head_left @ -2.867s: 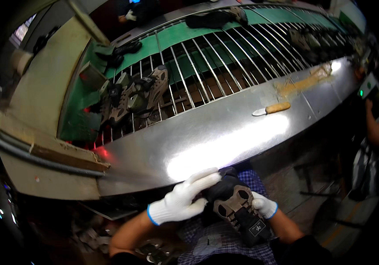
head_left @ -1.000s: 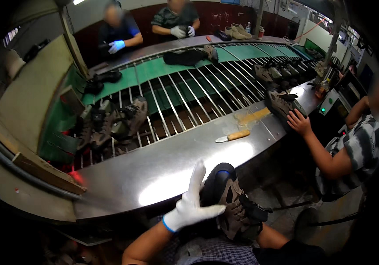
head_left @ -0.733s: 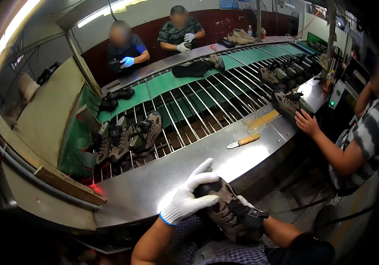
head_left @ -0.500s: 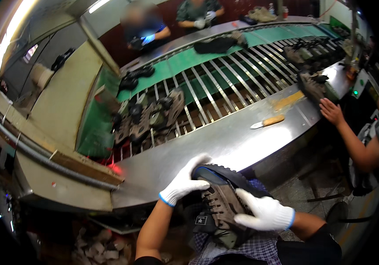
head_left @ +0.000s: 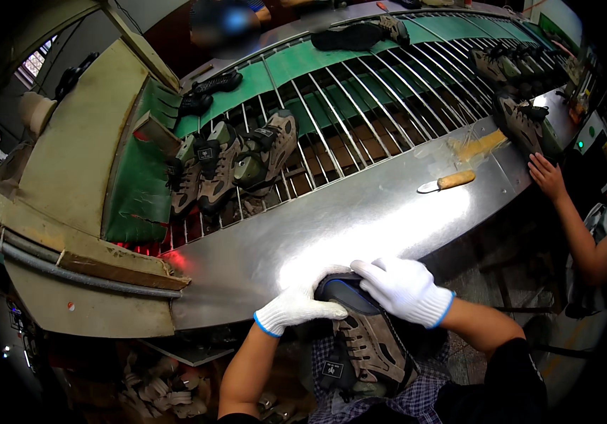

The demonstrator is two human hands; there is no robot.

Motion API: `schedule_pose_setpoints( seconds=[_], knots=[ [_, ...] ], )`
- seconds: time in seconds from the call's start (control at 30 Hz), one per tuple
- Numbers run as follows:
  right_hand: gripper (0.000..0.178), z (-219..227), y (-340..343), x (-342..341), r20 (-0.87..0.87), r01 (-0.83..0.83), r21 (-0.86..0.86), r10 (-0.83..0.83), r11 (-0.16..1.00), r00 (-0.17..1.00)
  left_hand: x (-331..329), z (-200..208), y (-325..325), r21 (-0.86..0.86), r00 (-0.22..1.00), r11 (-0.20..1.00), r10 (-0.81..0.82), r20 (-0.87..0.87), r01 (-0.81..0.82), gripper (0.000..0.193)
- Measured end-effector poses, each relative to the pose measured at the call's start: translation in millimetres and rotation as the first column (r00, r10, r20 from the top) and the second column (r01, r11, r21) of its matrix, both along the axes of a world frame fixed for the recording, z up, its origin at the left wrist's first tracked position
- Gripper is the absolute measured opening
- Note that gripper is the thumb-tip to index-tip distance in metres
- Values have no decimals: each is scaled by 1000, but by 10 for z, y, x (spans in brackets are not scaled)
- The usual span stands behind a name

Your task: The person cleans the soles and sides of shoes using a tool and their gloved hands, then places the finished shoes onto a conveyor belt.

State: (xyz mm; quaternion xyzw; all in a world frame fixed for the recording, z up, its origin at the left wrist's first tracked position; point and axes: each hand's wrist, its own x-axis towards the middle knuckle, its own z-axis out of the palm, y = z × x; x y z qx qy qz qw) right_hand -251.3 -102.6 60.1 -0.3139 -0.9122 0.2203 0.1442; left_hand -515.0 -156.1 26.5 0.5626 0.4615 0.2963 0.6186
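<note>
A brown and black lace-up shoe (head_left: 370,343) is tilted over my lap at the near side of the metal table, its dark toe with a blue line pointing away from me. My left hand (head_left: 303,302), in a white knitted glove, grips the toe from the left, thumb across the upper. From the right, my right hand (head_left: 406,291), gloved alike, has its fingers bent together on the edge of the toe and sole. Its fingertips are partly hidden, so a small thing in them cannot be ruled out.
A wooden-handled knife (head_left: 455,180) lies on the metal table edge (head_left: 247,275). Beyond it runs a slatted conveyor (head_left: 339,134) carrying several brown shoes (head_left: 268,152). At right, a co-worker's hand (head_left: 547,177) touches another shoe (head_left: 522,127). A padded pipe (head_left: 77,265) borders the left.
My right hand has moved from the shoe's side up and forward to its toe. My left hand keeps its grip on the toe. The view has shifted slightly.
</note>
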Motion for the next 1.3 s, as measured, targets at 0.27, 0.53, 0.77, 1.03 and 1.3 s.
schedule_pose_setpoints(
  seconds=[0.27,0.53,0.77,1.03,1.3],
  knots=[
    [50,238,304,-341,176,-62,-393,142,917,974,-14,106,4,-100,1000,995,-9,23,11,78],
    [78,307,-371,604,56,-103,-491,149,865,987,-30,380,180,228,941,947,-151,-304,225,53],
    [53,-340,-192,229,-160,93,-278,-142,956,977,417,328,229,335,908,942,109,-404,36,36],
    [53,-85,-29,43,-93,25,-502,-83,864,992,491,355,236,399,793,917,225,-566,25,41],
    [71,338,-240,187,101,-58,-329,96,943,990,543,353,198,366,772,931,244,-587,-16,45]
  ],
)
